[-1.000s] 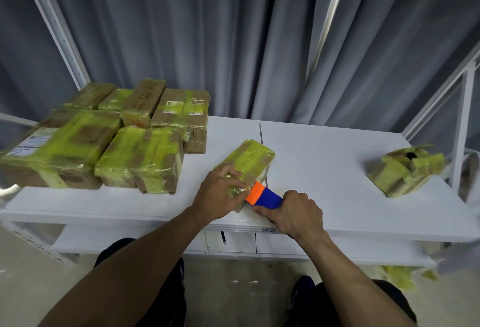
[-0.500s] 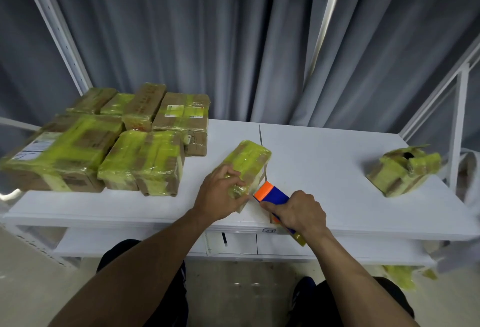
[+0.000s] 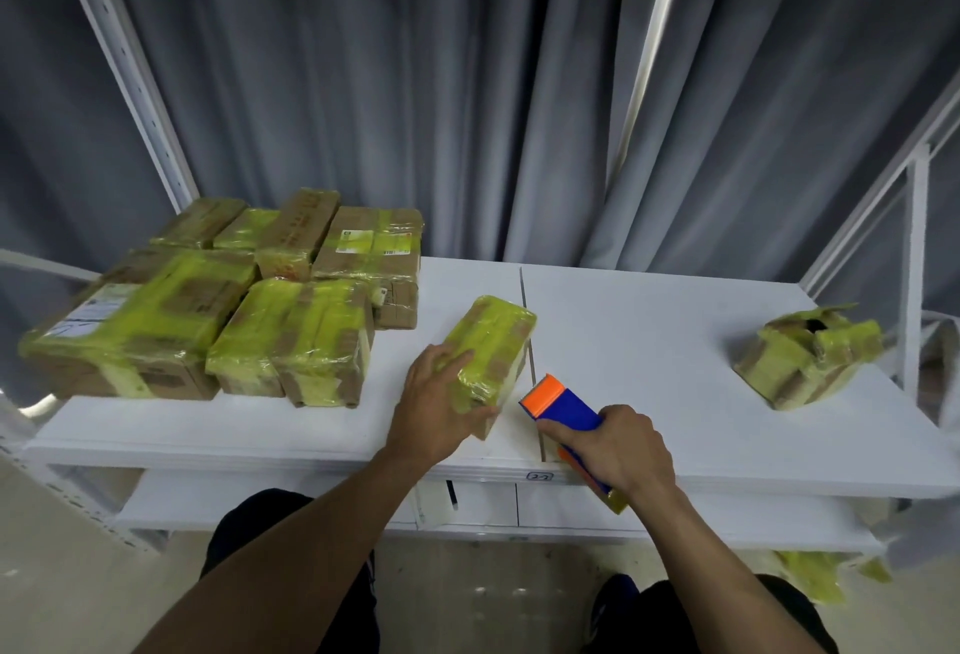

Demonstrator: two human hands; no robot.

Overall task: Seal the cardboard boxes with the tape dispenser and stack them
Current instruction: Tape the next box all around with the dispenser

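White table (image 3: 675, 367): sealed pile (image 3: 208, 326) at 10 o'clock, wrapped box (image 3: 496, 336) centre, long axis 7-to-1.
I read left hand (image 3: 441, 406) fingers curled over its near end; right hand (image 3: 621, 448) wrapped round tape dispenser (image 3: 563, 401), apart at the box's 4 o'clock.

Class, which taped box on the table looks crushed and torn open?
The lone box at far right: crumpled, top gaping. The other boxes keep their block shape.

Grey curtains (image 3: 467, 82) behind white table (image 3: 649, 341); pale floor (image 3: 78, 575).
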